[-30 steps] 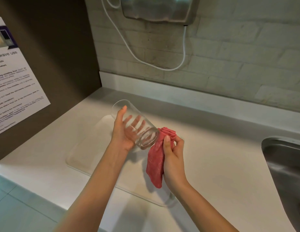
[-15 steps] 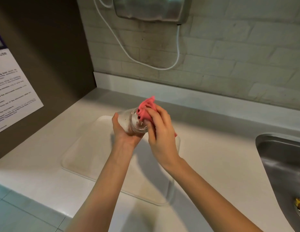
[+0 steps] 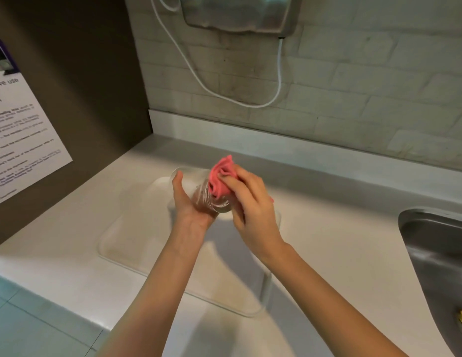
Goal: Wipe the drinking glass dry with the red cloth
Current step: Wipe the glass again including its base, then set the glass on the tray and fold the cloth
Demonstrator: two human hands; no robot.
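My left hand (image 3: 191, 204) grips a clear drinking glass (image 3: 204, 191) from below, holding it tilted above the counter with its thick base toward me. My right hand (image 3: 250, 202) is closed on a bunched red cloth (image 3: 221, 176) and presses it against the glass's upper right side. Most of the cloth is hidden under my right fingers; a small corner shows past the hand at the right.
A translucent white tray (image 3: 137, 243) lies on the pale counter (image 3: 340, 266) under my hands. A steel sink (image 3: 441, 253) is at the right edge. A metal hand dryer (image 3: 237, 11) with a white cord hangs on the brick wall. A printed notice (image 3: 16, 140) is on the brown panel at left.
The right hand lifted the hanging cloth from beside the glass's base up onto the glass's side, bunching it. The left hand tipped the glass lower. Over the last half second, little moved.
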